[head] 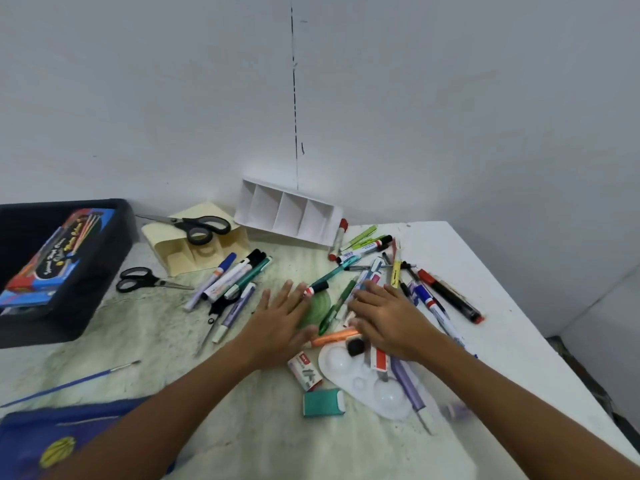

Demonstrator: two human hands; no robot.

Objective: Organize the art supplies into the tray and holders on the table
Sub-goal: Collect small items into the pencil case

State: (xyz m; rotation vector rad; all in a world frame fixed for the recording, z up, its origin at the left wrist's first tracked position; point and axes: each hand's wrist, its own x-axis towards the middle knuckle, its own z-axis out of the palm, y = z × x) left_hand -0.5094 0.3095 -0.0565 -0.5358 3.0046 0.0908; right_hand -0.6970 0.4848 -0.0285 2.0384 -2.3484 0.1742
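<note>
Markers and pens (pixel 367 271) lie scattered over the middle and right of the table. My left hand (pixel 282 315) lies flat with straight fingers over a green roll of tape (pixel 317 306). My right hand (pixel 384 315) lies flat on pens beside it, fingers stretched forward. A white divided tray (pixel 287 213) leans against the wall at the back. A cream holder (pixel 194 249) lies on its side with black scissors (pixel 197 226) on top. A second pair of scissors (pixel 145 280) sits to the left.
A dark bin (pixel 86 289) with a colourful box (pixel 52 258) stands at the left. A white palette (pixel 367 379), erasers (pixel 304 370), a teal box (pixel 323 403) and a blue brush (pixel 69 384) lie near me. A blue pouch (pixel 52 441) is at the bottom left. The table edge runs along the right.
</note>
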